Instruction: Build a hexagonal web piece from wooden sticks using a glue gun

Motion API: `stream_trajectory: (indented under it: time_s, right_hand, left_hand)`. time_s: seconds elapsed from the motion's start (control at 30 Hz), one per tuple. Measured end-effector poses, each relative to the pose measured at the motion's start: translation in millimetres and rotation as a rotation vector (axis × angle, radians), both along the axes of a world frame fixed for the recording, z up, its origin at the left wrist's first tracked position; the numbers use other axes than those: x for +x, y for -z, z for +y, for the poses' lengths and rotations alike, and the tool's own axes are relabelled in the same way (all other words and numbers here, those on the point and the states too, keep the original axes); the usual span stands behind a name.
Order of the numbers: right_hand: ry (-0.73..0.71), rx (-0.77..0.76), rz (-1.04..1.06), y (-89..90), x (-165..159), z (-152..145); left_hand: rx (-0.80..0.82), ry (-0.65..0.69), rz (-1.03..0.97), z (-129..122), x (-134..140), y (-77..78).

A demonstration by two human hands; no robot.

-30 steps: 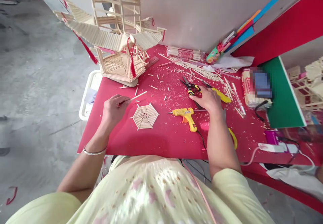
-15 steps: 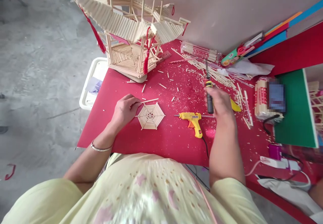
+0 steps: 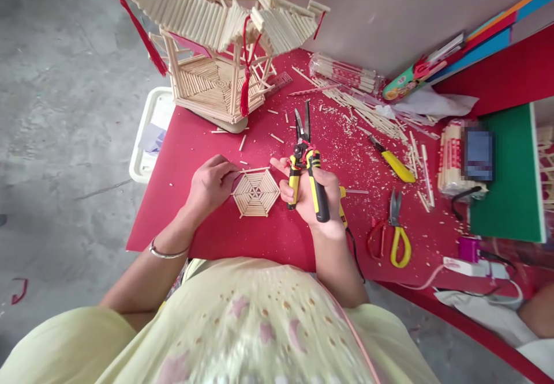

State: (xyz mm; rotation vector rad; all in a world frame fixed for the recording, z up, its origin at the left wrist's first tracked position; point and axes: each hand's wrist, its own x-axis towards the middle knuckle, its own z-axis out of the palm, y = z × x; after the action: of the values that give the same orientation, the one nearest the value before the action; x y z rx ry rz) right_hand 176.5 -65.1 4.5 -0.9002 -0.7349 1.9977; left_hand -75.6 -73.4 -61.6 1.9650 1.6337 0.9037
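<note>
My left hand (image 3: pixel 211 182) is closed in a pinch on the end of a thin wooden stick (image 3: pixel 256 169), which lies along the far edge of a hexagonal web-like panel of sticks (image 3: pixel 256 194). The panel rests flat on the red table. To its right, my right hand (image 3: pixel 312 191) is wrapped round yellow-and-black pruning shears (image 3: pixel 305 162). Their blades are parted and point away from me, and a red tie circles the pivot. Behind that hand a yellow glue gun (image 3: pixel 343 208) is mostly hidden, with its clear glue stick jutting out to the right.
A stick-built pavilion (image 3: pixel 208 87) with red tassels stands at the back left. Red-and-yellow scissors (image 3: pixel 395 228), a yellow-handled knife (image 3: pixel 396 164) and loose sticks (image 3: pixel 367 110) lie on the right. A packed stick bundle (image 3: pixel 450 156) sits beside a phone (image 3: pixel 478 153). Offcuts litter the red table (image 3: pixel 173 211).
My right hand has come left and nearer the panel with the shears, turning palm up; their blades now show parted. The scissors have come into sight. My left hand stays at the panel.
</note>
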Motion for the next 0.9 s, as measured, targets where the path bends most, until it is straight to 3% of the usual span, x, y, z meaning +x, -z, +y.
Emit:
stream_trajectory:
  time_s: [0.23, 0.9]
  right_hand:
    - [0.038, -0.066, -0.016, 7.3, -9.7, -0.8]
    - [0.093, -0.074, -0.038, 5.9, -15.4, -6.3]
  left_hand:
    - [-0.004, -0.022, -0.013, -1.2, -2.8, -0.1]
    - [0.02, -0.026, -0.03, -1.3, -5.4, 1.4]
